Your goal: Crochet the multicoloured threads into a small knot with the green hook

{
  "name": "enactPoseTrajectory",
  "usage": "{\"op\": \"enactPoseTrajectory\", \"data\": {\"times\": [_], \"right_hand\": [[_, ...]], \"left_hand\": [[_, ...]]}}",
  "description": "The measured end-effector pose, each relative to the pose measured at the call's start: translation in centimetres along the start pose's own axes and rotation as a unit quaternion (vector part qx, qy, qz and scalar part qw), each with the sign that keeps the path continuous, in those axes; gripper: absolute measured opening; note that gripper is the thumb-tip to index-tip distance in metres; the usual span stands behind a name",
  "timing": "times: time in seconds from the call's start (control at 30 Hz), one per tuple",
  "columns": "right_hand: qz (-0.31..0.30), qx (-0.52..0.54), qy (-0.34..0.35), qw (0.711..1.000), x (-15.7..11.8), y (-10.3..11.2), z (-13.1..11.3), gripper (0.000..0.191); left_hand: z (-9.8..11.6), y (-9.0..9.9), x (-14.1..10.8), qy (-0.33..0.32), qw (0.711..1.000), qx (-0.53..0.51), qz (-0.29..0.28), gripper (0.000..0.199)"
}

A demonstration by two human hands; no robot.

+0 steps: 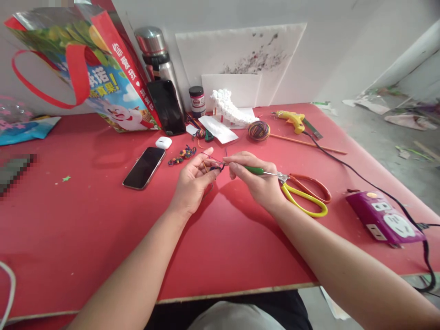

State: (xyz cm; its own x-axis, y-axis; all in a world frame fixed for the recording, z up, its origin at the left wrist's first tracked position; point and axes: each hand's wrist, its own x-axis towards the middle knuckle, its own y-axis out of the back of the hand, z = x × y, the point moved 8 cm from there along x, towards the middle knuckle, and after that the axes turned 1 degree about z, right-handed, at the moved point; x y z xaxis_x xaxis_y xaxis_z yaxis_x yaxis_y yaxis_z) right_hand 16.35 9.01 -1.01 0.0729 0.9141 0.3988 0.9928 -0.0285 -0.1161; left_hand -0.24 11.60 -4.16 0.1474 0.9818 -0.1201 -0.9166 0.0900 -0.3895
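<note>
Near the middle of the red table, my left hand (pixel 196 180) pinches a small dark piece of yarn work (pixel 216 168), with a strand of yarn running over its fingers. My right hand (pixel 256 176) is closed on a crochet hook with a green handle (pixel 254 170), its tip at the yarn work. A multicoloured yarn ball (pixel 259 131) lies behind my right hand. Beyond my left hand is a knotted strip of multicoloured yarn (pixel 182 155). Scissors with orange and yellow handles (pixel 305 195) lie just right of my right hand.
A phone (pixel 145 167) and white earphone case (pixel 163 142) lie left. Behind stand a bag (pixel 120 98), upright phone (pixel 167 107), steel flask (pixel 167 68), jar (pixel 197 101) and white model (pixel 228 108). A glue gun (pixel 292 120), stick (pixel 309 143), cable and purple box (pixel 385 217) are right.
</note>
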Motion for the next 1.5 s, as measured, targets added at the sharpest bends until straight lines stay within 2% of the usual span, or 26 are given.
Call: {"op": "enactPoseTrajectory", "data": {"times": [0.13,0.3,0.5,0.7,0.8,0.9,1.0,1.07,1.2,1.33,1.5], "right_hand": [[-0.005,0.021,-0.019,1.000,0.1,0.0,0.4,0.014],[-0.026,0.034,-0.029,0.999,0.1,-0.3,0.6,0.019],[-0.001,0.057,-0.045,0.997,0.2,0.2,1.1,0.011],[0.002,0.051,-0.046,0.998,0.1,0.2,1.2,0.014],[-0.013,-0.035,0.006,0.999,-0.1,0.2,-0.2,0.013],[-0.041,-0.147,0.103,0.983,-0.6,-0.4,-1.9,0.020],[-0.067,-0.193,0.202,0.958,-1.4,-1.2,-3.0,0.028],[-0.062,-0.205,0.221,0.951,-1.6,-1.2,-3.0,0.028],[-0.032,-0.195,0.159,0.967,-1.2,-0.7,-2.1,0.019],[-0.045,-0.101,0.066,0.992,-1.0,-0.8,-1.2,0.018],[-0.046,-0.036,-0.027,0.998,-1.1,-1.2,-0.2,0.017]], "left_hand": [[0.4,0.2,0.1,-0.010,1.000,-0.008,0.003,0.062],[0.4,0.2,0.0,0.008,1.000,-0.009,0.007,0.064],[0.9,0.0,-0.2,0.001,1.000,-0.015,0.009,0.065],[1.1,-0.5,-0.3,-0.012,1.000,-0.001,-0.028,0.066],[1.2,-0.6,-0.4,-0.025,0.999,0.010,-0.035,0.069],[1.3,-0.6,-0.6,-0.029,0.999,0.007,-0.027,0.073],[0.9,-1.1,-1.0,0.001,0.999,0.000,-0.033,0.079],[0.7,-1.5,-1.3,0.019,0.999,-0.011,-0.041,0.079],[0.8,-1.6,-1.5,0.028,0.998,-0.025,-0.044,0.075],[0.9,-1.4,-1.4,0.015,0.999,-0.024,-0.043,0.072],[1.3,-1.4,-1.4,-0.006,0.999,-0.003,-0.039,0.064]]}}
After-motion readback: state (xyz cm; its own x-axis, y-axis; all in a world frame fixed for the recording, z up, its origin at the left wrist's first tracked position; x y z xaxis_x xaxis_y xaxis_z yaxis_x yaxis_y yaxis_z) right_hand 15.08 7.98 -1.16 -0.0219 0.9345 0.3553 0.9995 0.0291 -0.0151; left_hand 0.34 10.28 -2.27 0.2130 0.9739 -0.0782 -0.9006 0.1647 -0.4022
